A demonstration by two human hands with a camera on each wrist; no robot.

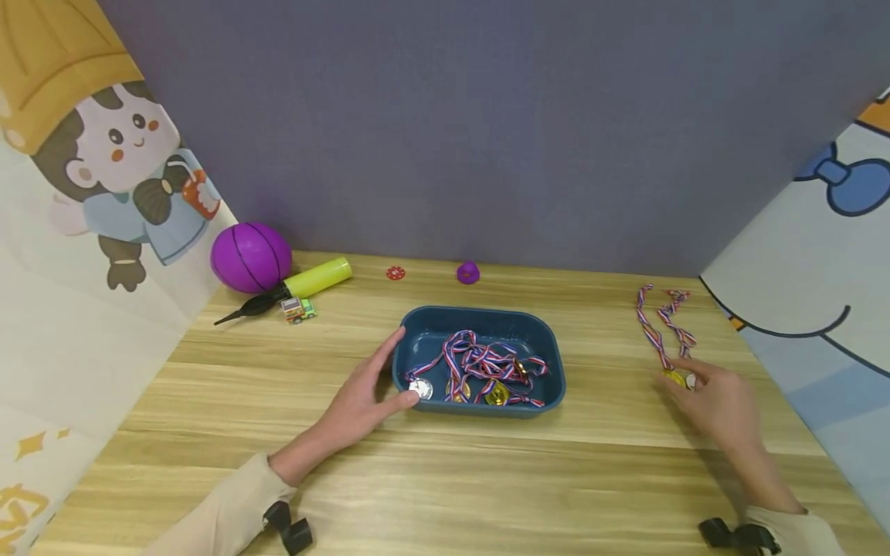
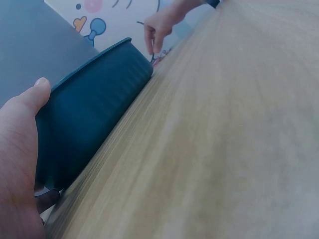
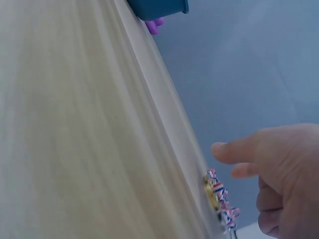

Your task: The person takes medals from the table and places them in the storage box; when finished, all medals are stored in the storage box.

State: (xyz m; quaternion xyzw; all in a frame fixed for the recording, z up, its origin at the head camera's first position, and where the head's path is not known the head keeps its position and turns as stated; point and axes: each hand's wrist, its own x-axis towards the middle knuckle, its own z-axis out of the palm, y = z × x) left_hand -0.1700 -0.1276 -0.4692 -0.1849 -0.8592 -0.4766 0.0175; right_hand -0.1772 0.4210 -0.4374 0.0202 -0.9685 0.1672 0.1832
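Back left: a purple ball [image 1: 251, 258] is resting by the wall, with a yellow pump [image 1: 318, 277] and a toy truck [image 1: 298, 310] lying near it.
Back middle: a red chip [image 1: 395, 272] and a purple ring [image 1: 468, 272] are lying behind the box [image 1: 480, 411].
Box: it is sitting mid-table, its long axis running left to right, and is holding tangled ribbons [image 1: 455, 346], a silver medal [image 1: 421, 388] and gold ones.
In the way: the right hand [image 1: 719, 401] is partly hiding the discs from the head view.
Table medals: a gold medal [image 1: 673, 378] and a pale disc [image 1: 691, 381] are lying at the right of the table, well apart from the box.
Direction: their striped ribbons [image 1: 651, 334] are stretching lengthwise toward the back wall, discs toward the person.
Left hand [image 1: 354, 401]: it is gripping the box's left end, thumb on the near rim.
Right hand: it is reaching over the discs, thumb and forefinger extending, grasping nothing.
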